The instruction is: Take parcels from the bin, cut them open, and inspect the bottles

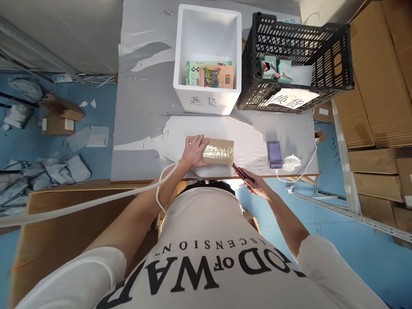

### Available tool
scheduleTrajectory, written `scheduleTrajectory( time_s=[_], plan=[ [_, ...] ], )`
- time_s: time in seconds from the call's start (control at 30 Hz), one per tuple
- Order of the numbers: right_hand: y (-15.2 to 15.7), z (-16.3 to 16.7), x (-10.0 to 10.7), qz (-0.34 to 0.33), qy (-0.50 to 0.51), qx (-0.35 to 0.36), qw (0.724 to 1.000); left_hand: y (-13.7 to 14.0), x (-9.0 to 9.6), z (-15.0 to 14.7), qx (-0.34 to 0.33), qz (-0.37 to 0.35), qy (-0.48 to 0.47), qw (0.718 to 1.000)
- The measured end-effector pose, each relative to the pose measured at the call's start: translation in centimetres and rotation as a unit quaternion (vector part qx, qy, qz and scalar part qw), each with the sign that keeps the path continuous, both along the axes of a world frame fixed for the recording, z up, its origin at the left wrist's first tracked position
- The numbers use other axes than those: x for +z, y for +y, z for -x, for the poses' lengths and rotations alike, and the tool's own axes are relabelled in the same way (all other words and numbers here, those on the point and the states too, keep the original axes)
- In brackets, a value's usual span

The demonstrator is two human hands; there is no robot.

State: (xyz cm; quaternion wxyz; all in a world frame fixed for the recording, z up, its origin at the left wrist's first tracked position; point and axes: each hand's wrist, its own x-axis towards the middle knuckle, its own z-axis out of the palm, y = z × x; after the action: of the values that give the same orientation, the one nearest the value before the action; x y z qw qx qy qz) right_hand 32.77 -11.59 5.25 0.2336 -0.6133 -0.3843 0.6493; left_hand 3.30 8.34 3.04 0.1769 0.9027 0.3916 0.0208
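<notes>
A small cardboard box (222, 152) with shiny clear tape across its top lies on the table near the front edge. My left hand (195, 151) grips its left end, fingers over the top and thumb along the near side. In my right hand (255, 184) is a black and red utility knife (244, 173), held in closed fingers. Its tip points up and left at the near right corner of the box; whether it touches the cardboard I cannot tell.
Behind the box stand a white foam box (209, 101) with colourful packs inside and a black plastic crate (296, 81) with small cartons. A phone (274, 154) on a white cable and crumpled paper (292, 162) lie at right. A large open carton (80, 210) is at lower left.
</notes>
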Motion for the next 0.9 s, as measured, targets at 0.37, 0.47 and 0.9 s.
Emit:
scheduleTrajectory(
  time_s=[0.37,0.47,0.9],
  plan=[
    [0.9,3.0,-1.1,-0.057,0.058,-0.379,0.922,2.2,0.3,1.9,0.075,0.088,-0.156,0.981],
    [2.3,7.3,-2.7,-0.032,0.090,-0.389,0.916,3.7,-1.0,3.6,0.208,0.141,-0.244,0.937],
    [12.7,4.2,-2.5,-0.098,0.075,-0.348,0.929,-0.8,-3.1,7.6,0.241,0.309,-0.329,0.859]
  ],
)
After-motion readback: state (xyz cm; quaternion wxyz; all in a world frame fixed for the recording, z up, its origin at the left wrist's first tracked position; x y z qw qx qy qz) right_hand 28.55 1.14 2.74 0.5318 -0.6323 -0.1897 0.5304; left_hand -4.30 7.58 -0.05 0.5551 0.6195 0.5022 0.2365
